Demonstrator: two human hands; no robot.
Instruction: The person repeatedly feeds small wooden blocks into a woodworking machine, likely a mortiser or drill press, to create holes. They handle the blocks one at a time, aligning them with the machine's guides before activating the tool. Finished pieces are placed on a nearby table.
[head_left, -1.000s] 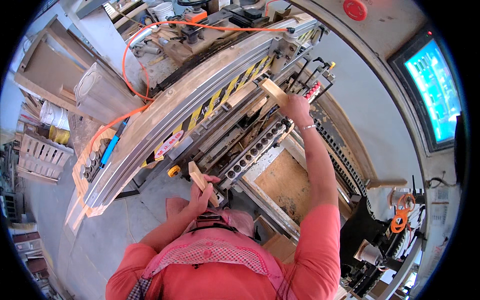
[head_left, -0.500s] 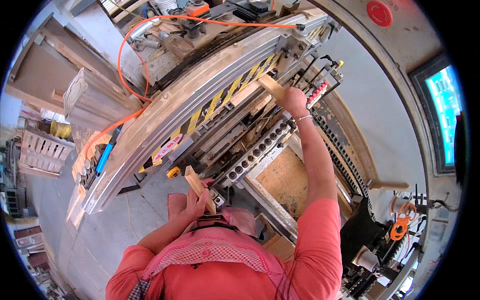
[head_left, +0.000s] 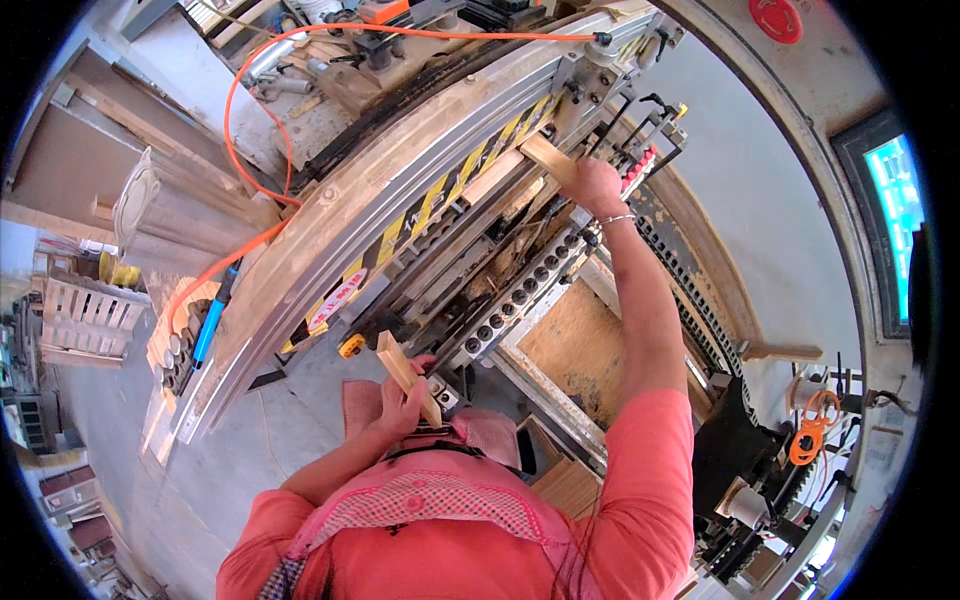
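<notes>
Close to my body, my left hand [head_left: 403, 402] grips a short pale wooden board [head_left: 392, 358], its fingers wrapped round the lower part. My right arm reaches forward over the machine, and my right hand [head_left: 592, 187] is closed round the near end of another wooden board [head_left: 546, 158]. That board's far end lies by the yellow-and-black striped rail [head_left: 440, 205]. A further strip of wood [head_left: 492, 180] lies along the rail, just left of the right-hand board. Between my hands runs a metal bar with a row of round black holes [head_left: 519, 297].
A lit screen [head_left: 893, 220] and a red stop button [head_left: 776, 18] are at the right. An orange hose [head_left: 230, 110] loops over the beam at left. Below the holed bar sits a wooden panel in a pale frame [head_left: 580, 345]. A blue air tool [head_left: 210, 325] hangs at the beam's left end.
The view has shifted slightly. Both hands keep their boards in nearly the same places; the right-hand board is turned a little.
</notes>
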